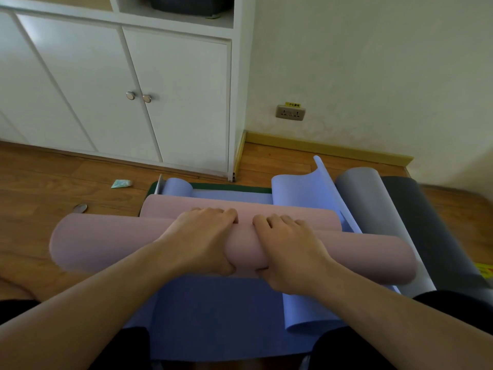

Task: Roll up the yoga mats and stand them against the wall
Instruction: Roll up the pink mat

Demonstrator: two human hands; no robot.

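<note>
— So, any writing you could read?
— Barely: a small yellow label (292,104) sat over the wall socket (290,112), too small to read.
— Containers?
— A white cupboard (112,84), doors closed; a dark thing on its open shelf, unclear.
— And the mat?
— The pink mat (106,241), partly rolled, lay across blue mats (213,316) on the floor. The left hand (202,236) and right hand (290,249) sat mid-roll, each grip curled over it, fingers on top, thumbs beneath. Grey rolled mats (378,209) lay right.
</note>
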